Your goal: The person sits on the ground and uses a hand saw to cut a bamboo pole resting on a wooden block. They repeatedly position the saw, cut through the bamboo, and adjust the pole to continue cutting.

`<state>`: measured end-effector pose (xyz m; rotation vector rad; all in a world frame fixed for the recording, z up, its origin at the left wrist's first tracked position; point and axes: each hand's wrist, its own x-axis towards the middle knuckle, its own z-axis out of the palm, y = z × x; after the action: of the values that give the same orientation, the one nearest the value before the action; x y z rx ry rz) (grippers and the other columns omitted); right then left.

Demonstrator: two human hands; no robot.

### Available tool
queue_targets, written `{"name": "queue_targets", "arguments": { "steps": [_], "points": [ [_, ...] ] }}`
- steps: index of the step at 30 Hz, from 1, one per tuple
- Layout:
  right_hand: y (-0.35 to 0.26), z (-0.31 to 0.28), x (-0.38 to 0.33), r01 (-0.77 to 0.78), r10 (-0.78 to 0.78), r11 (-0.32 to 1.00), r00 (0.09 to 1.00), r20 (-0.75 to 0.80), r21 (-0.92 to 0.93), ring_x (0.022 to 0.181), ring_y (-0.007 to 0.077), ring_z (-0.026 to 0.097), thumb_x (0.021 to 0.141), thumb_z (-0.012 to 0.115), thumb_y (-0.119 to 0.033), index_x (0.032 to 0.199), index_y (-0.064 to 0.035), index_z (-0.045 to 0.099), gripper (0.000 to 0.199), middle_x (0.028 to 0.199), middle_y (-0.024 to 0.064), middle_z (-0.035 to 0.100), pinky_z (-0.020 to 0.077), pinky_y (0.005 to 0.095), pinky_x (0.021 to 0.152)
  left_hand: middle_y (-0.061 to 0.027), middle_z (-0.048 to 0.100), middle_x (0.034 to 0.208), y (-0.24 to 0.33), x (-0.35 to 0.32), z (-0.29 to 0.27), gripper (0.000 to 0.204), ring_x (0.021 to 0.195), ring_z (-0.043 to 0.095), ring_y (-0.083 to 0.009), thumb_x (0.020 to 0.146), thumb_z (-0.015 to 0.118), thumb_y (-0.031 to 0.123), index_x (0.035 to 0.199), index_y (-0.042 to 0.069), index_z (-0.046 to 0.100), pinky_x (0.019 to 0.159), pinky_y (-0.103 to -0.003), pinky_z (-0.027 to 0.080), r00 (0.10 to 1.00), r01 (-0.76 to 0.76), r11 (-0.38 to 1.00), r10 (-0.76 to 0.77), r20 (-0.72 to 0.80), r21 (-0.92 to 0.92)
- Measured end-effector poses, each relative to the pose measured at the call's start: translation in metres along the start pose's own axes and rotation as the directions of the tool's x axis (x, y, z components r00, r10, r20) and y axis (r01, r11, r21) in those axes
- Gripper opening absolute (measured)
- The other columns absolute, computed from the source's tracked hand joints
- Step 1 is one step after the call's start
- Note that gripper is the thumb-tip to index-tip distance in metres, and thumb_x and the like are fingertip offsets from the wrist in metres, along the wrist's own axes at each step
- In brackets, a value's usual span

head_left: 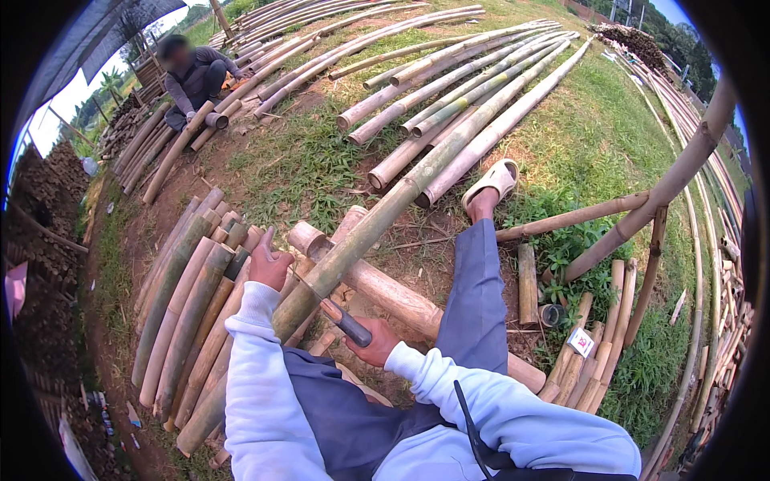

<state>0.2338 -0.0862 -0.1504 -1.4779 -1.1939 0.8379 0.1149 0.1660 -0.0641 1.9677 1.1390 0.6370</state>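
Observation:
My right hand point(377, 341) is wrapped round the dark handle of a straight drawknife point(346, 323). The thin blade crosses the upper face of a long green-brown bamboo pole point(401, 204). At the blade's other end, my left hand point(271, 266) is closed, with a greyish handle-like end sticking up from it. The pole slopes from beside my lap up to the far right. Beneath it, a thick peeled bamboo log point(393, 297) lies crosswise as a support.
Cut bamboo lengths point(188, 297) are piled at my left, with shorter ones point(597, 353) at right. Long poles point(449, 96) stretch across the grass ahead. A slanted bamboo post frame point(642, 200) stands right of my sandalled foot point(491, 184). A person point(192, 80) crouches at far left, touching bamboo.

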Motion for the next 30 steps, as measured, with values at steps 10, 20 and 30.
{"name": "queue_targets", "arguments": {
  "steps": [10,20,30],
  "points": [
    [0.002,0.001,0.000,0.020,-0.020,0.999,1.000,-0.015,0.033,0.066,0.0352,0.059,0.086,0.073,-0.020,0.100,-0.0038,0.064,0.023,0.077,0.0195,0.061,0.0493,0.0413,0.067,-0.0094,0.068,0.080,0.006,-0.007,-0.004,0.088,0.067,0.059,-0.0108,0.075,0.064,0.007,0.155,-0.008,0.029,0.066,-0.028,0.049,0.999,0.008,1.000,-0.008,0.031,0.010],
    [-0.008,-0.003,-0.001,-0.004,0.004,1.000,1.000,0.003,0.022,0.070,0.0271,0.064,0.088,0.074,-0.019,0.107,-0.0035,0.066,0.027,0.080,0.0158,0.066,0.0512,0.0371,0.071,-0.0010,0.053,0.057,0.020,-0.015,0.003,0.087,0.054,0.049,-0.0105,0.078,0.066,0.013,0.156,-0.003,0.030,0.056,-0.030,0.043,0.998,0.000,0.997,0.004,0.055,-0.081],
    [0.005,-0.003,-0.001,0.023,-0.024,1.000,1.000,-0.004,-0.019,0.067,0.0226,0.061,0.088,0.075,-0.020,0.110,-0.0024,0.066,0.029,0.078,0.0142,0.065,0.0506,0.0353,0.069,-0.0014,0.055,0.058,0.026,-0.026,-0.003,0.084,0.050,0.048,-0.0097,0.079,0.064,0.012,0.156,-0.001,0.032,0.051,-0.030,0.041,0.992,0.026,0.998,-0.018,0.126,-0.060]
  ]
}}
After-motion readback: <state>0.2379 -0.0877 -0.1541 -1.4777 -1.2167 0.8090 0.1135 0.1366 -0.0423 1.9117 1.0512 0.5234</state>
